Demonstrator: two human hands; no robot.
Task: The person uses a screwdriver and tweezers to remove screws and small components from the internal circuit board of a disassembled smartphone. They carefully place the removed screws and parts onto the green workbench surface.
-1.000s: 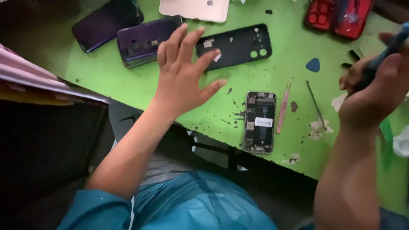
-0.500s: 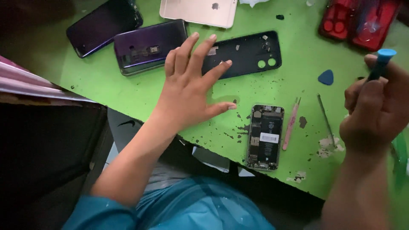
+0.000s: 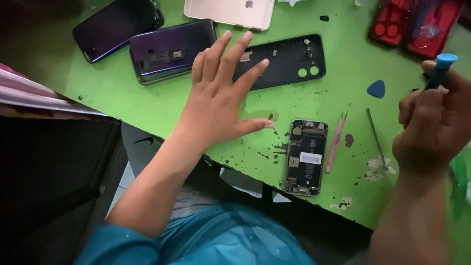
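My left hand [image 3: 221, 98] hovers flat over the green table [image 3: 147, 113], fingers spread, holding nothing; its fingertips reach over a black phone back cover [image 3: 289, 61]. My right hand [image 3: 434, 125] is at the right edge, fingers closed around a screwdriver with a blue cap [image 3: 441, 66]. Between the hands lies an opened phone [image 3: 306, 157] with its battery and boards exposed, near the table's front edge. A pink pry tool [image 3: 336, 142] and a thin metal tool [image 3: 377, 135] lie just right of it.
A purple phone back [image 3: 169, 51], a dark phone [image 3: 117, 27] and a pale gold phone [image 3: 230, 11] lie at the back. A blue pick [image 3: 377, 89] and a red tool case [image 3: 414, 24] sit at the back right. A dark gap lies left of the table.
The view has shifted slightly. My left hand stays spread over the table, with the fingers a little farther over the black cover. My right hand has lifted the screwdriver more upright.
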